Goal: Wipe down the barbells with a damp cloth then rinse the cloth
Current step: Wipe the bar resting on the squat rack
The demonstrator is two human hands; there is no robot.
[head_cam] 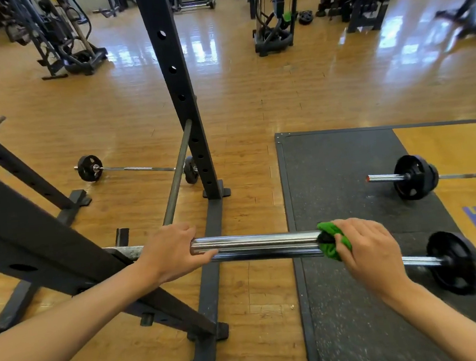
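Observation:
A chrome barbell sleeve (261, 244) juts out to the right from the black squat rack (44, 254), at about waist height in front of me. My left hand (171, 252) grips the sleeve near its inner end, fingers curled over the top. My right hand (372, 250) holds a bunched green cloth (333, 242) wrapped around the sleeve's outer end.
The rack's upright (177, 90) and floor beam (210, 269) stand just beyond my hands. Two loaded barbells (416, 177) (451, 262) lie on the black rubber mat (331, 172) at right. A small barbell (90, 168) lies on the wood floor at left. Gym machines stand at the back.

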